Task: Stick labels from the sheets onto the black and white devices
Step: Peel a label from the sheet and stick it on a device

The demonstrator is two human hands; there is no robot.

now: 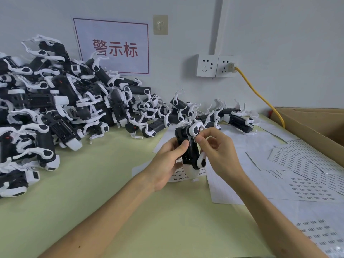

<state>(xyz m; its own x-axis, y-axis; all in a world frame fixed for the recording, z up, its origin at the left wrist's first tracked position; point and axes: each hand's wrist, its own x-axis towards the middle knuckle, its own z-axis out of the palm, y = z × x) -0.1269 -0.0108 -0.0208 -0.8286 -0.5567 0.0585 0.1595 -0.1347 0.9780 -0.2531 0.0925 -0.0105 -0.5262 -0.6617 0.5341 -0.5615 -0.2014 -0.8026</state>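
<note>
My left hand (168, 161) grips a black and white device (189, 148) upright above the table, thumb across its black body. My right hand (217, 151) pinches a small white label (195, 139) between thumb and forefinger, held against the device's upper side. A label sheet (178, 176) lies on the table under the device, partly hidden by my left hand. More label sheets (305, 185) with rows of small printed labels lie to the right. A large pile of black and white devices (55, 108) covers the table's left and back.
An open cardboard box (312, 127) stands at the right edge. A yellow cable (260, 95) runs from the wall socket (226, 66) down behind the box. A few devices (240, 121) lie behind my hands. A sign (113, 47) hangs on the wall. Green table surface (111, 183) lies in front.
</note>
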